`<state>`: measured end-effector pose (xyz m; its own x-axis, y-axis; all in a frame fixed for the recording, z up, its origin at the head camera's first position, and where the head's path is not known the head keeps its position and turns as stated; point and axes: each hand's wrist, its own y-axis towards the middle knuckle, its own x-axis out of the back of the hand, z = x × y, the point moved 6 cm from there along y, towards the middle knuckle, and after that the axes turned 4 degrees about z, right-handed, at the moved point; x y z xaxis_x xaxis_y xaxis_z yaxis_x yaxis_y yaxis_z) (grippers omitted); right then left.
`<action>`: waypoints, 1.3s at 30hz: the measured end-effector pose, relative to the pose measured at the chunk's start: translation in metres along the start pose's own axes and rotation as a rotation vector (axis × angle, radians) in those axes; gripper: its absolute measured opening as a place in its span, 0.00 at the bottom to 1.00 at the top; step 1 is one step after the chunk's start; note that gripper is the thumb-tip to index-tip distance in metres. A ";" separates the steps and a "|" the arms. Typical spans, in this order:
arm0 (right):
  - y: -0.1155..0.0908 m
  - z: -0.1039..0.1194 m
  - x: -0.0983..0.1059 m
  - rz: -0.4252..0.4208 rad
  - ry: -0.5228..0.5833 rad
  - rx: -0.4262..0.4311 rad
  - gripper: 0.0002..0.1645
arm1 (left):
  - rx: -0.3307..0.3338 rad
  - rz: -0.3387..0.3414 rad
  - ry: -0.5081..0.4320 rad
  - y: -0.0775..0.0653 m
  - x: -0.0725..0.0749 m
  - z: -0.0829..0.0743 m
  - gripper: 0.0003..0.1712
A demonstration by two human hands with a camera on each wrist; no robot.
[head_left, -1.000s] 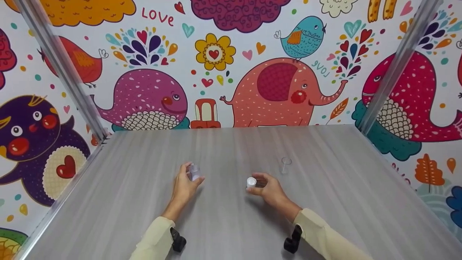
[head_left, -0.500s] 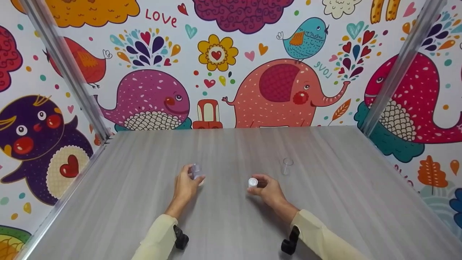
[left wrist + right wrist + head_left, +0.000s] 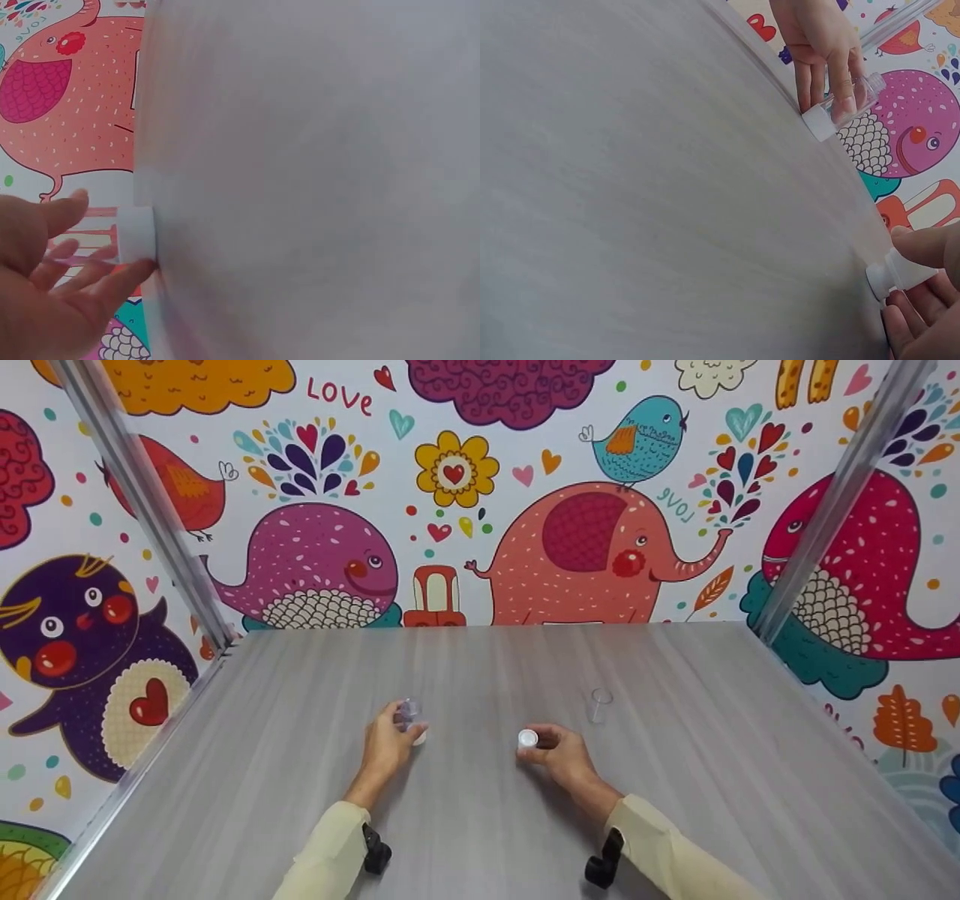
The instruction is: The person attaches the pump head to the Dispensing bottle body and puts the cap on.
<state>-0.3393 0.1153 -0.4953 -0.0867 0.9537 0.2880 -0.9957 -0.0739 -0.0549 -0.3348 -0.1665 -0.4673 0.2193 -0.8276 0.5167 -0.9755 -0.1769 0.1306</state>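
My left hand [image 3: 388, 746] holds a small clear bottle [image 3: 410, 709] with a white base, thumb and fingers on either side of it. From the right wrist view, the bottle [image 3: 866, 94] shows a ribbed neck at its upper end, and its white base [image 3: 819, 122] is down at the table. My right hand [image 3: 564, 755] pinches a white bottle top [image 3: 527, 739] between thumb and fingers. In the right wrist view this top [image 3: 883, 276] has a broad ring and a tapering part, partly hidden by the fingers. Beyond the right hand stands a clear open cylinder [image 3: 600, 709].
The grey table [image 3: 465, 825] stretches to a wall [image 3: 517, 457] printed with cartoon animals. Metal posts [image 3: 161, 517] rise at the table's far corners. A black mount sits on each wrist.
The bottle's white base has come into sight below the left fingers. Both hands stay nearly in place, each holding the same thing. The whole head view has shifted slightly.
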 end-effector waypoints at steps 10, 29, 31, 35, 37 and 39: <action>-0.003 0.001 -0.001 0.004 -0.037 0.016 0.24 | -0.053 -0.011 0.017 -0.002 0.000 -0.003 0.24; -0.002 0.007 -0.001 -0.007 -0.044 0.013 0.23 | -0.075 -0.010 0.014 -0.001 0.003 -0.002 0.24; -0.001 0.007 -0.001 -0.011 -0.051 0.009 0.23 | -0.074 -0.008 0.017 -0.001 0.003 -0.003 0.24; 0.000 0.011 -0.001 -0.021 -0.053 0.043 0.22 | -0.079 -0.004 0.013 -0.001 0.004 -0.003 0.25; 0.000 0.013 -0.001 -0.028 -0.055 0.065 0.22 | -0.080 -0.003 0.009 -0.001 0.003 -0.004 0.26; 0.000 0.015 -0.001 -0.034 -0.055 0.085 0.22 | -0.077 0.000 0.003 0.000 0.003 -0.004 0.26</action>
<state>-0.3398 0.1101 -0.4809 -0.0518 0.9388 0.3406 -0.9970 -0.0684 0.0369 -0.3336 -0.1669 -0.4628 0.2191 -0.8263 0.5189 -0.9714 -0.1350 0.1951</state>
